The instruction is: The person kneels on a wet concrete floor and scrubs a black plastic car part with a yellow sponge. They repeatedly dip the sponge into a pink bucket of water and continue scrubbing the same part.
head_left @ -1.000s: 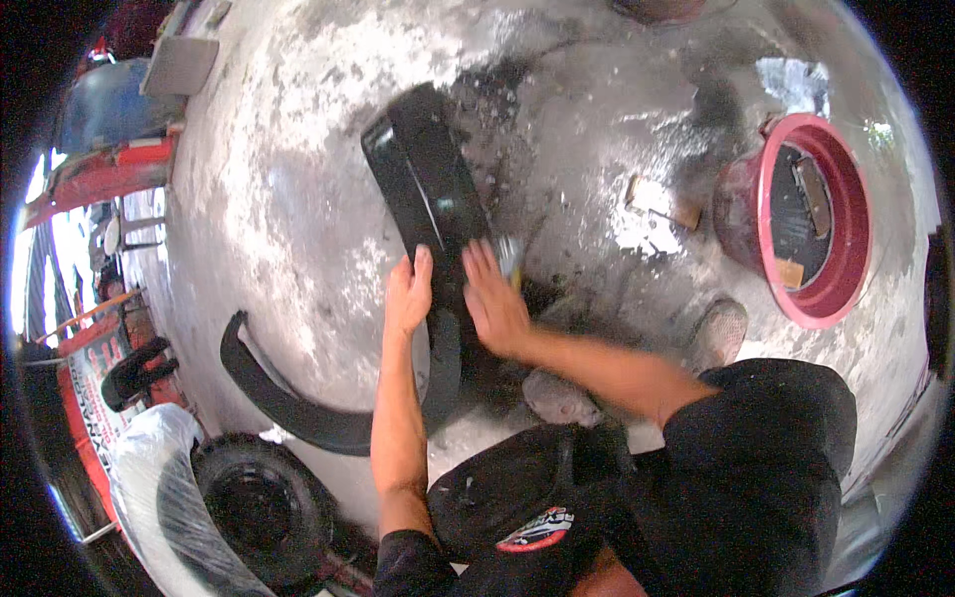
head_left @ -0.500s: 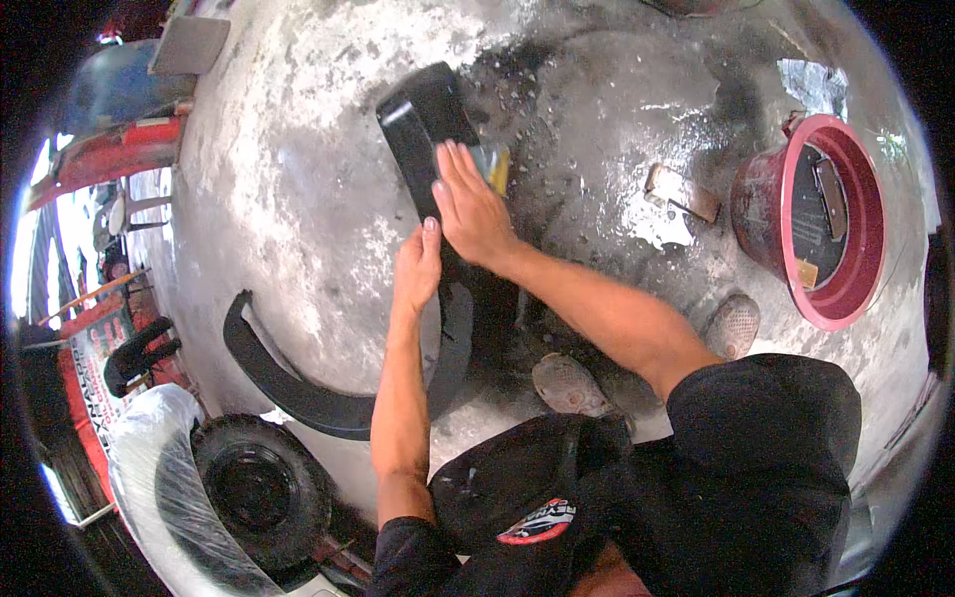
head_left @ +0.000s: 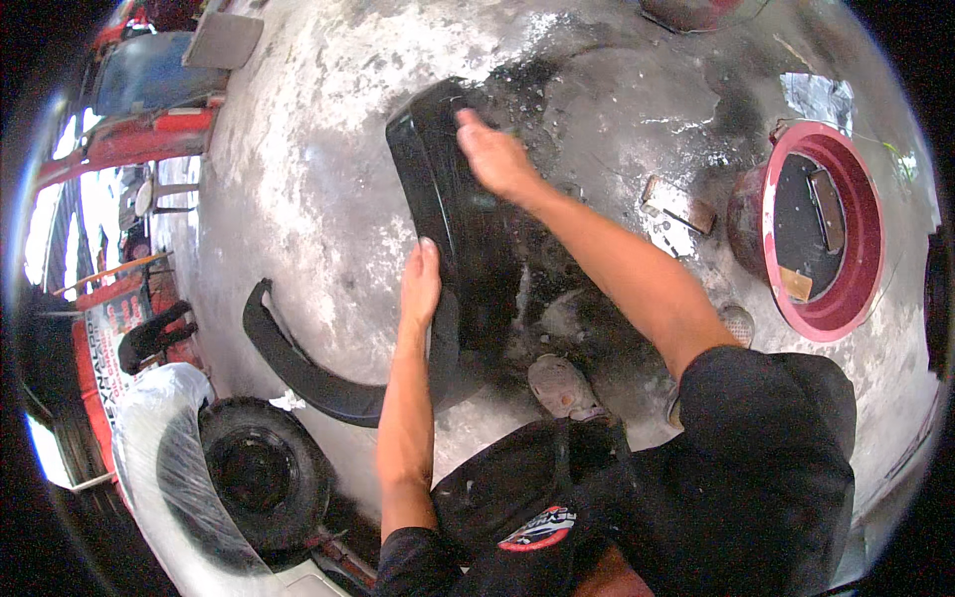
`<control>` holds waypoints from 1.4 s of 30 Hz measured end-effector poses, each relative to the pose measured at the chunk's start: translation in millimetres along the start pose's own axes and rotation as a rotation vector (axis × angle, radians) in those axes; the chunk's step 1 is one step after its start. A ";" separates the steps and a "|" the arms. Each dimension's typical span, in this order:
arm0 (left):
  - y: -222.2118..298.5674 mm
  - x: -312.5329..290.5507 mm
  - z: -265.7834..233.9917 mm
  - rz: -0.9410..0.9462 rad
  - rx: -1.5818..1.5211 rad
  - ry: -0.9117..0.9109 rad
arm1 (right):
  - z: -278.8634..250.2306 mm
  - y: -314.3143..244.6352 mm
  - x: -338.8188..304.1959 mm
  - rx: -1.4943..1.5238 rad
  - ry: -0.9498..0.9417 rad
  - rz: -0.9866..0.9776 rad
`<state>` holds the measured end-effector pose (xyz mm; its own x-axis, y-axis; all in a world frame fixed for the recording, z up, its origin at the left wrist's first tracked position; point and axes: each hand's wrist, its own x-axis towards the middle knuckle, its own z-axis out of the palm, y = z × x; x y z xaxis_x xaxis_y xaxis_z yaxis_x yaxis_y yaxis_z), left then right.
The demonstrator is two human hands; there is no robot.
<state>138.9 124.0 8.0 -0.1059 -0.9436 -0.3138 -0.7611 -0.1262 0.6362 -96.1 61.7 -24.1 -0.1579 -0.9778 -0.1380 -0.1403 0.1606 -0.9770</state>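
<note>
A long, glossy black curved panel, like a plastic fender flare [head_left: 430,189], lies in front of me, wet-looking on its surface. My left hand [head_left: 421,284] grips its left edge near the middle, thumb along the rim and the other fingers mostly hidden. At the panel's far right side is my right hand [head_left: 494,159], closed, its thumb side up and its fingers curled out of sight. What it holds against the panel is hidden and blurred. A matte black curved strip [head_left: 308,383] lies on the floor to the left, running behind my left forearm.
To the right stands a dark pink tub [head_left: 774,229] holding dark liquid, a block and a yellowish piece. A small block [head_left: 679,204] lies on the wet concrete floor [head_left: 617,109]. At lower left is a tyre [head_left: 264,478] beside a plastic-covered white body panel [head_left: 159,438]. My shoe [head_left: 565,388] is close by.
My right hand has slid away from me along the panel, turning from flat to thumb-up; the yellow-and-clear item at its fingers is now out of sight. My left hand stays at the edge.
</note>
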 end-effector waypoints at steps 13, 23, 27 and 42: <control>-50.6 -92.9 -4.7 -0.183 0.181 -0.287 | -18.3 65.3 -65.9 0.095 0.345 0.248; 24.2 -84.4 25.1 -0.050 0.223 -0.304 | -9.7 68.2 -95.4 -0.208 0.312 -0.306; 42.2 -57.9 34.6 0.014 0.314 -0.457 | -18.1 69.2 -91.1 -0.173 0.440 -0.266; 38.4 62.6 98.0 -0.326 -1.100 -0.346 | 41.1 58.6 -209.2 -0.321 0.346 -0.245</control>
<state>40.3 90.0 -56.3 -0.3048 -0.7076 -0.6375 0.1535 -0.6971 0.7003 -31.1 270.2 -59.1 -0.3881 -0.8990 0.2028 -0.4975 0.0191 -0.8673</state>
